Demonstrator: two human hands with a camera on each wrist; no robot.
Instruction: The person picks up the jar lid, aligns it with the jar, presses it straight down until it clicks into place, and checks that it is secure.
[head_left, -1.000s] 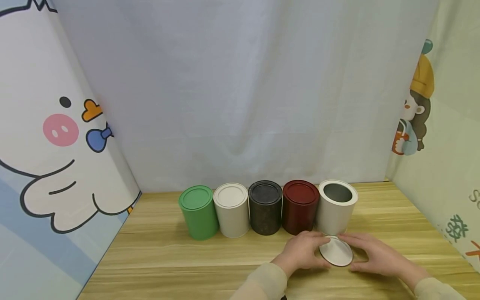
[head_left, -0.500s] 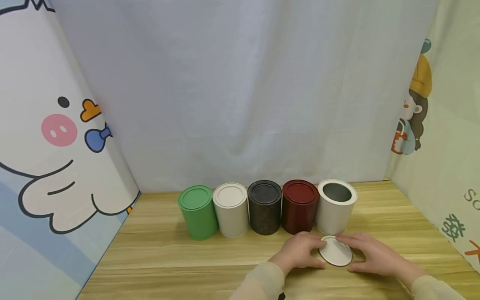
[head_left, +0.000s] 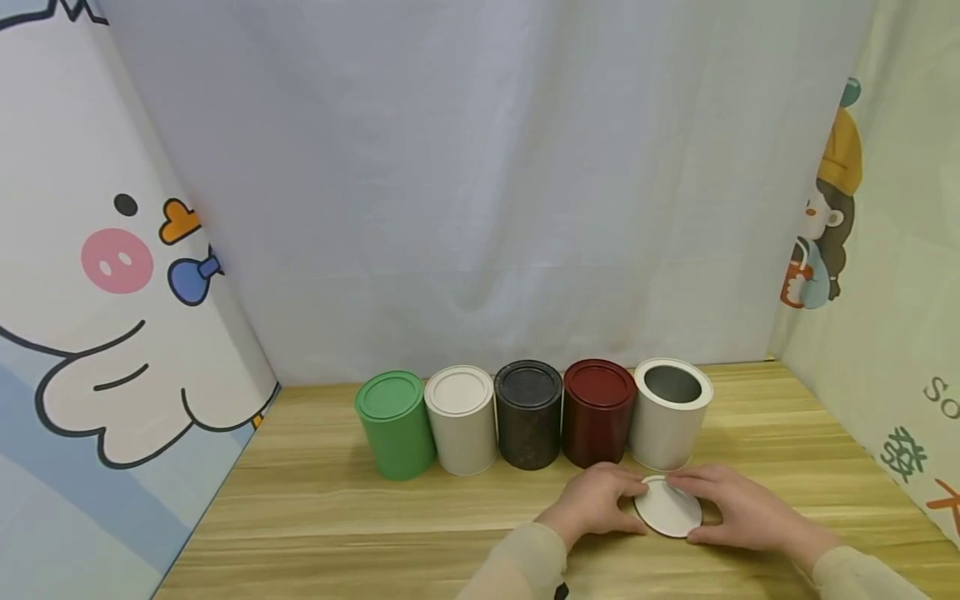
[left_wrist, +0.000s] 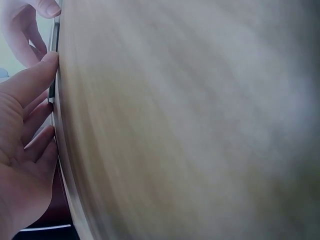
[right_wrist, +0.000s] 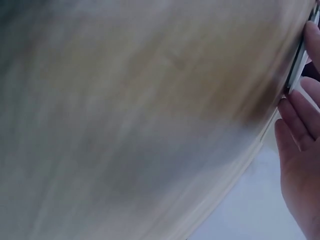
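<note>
A round white lid (head_left: 669,507) lies flat on the wooden table in front of an uncovered white can (head_left: 671,417). My right hand (head_left: 750,510) spans the lid's right side, its index finger at the far edge and its thumb at the near right edge. On the other side, my left hand (head_left: 596,500) rests beside the lid; its fingertips touch the far left edge and its thumb lies slightly apart. Both wrist views catch the lid only edge-on, with the left thumb (left_wrist: 37,80) and the right hand (right_wrist: 302,165) near it.
Left of the uncovered can, a dark red can (head_left: 597,417), a black can (head_left: 530,421), a covered white can (head_left: 463,425) and a green can (head_left: 397,429) stand in a row. A grey-white curtain (head_left: 480,192) hangs behind the wooden table (head_left: 360,533).
The lid has shifted slightly toward the person and left. My left thumb has moved off its edge, and my right hand has moved slightly left with the lid.
</note>
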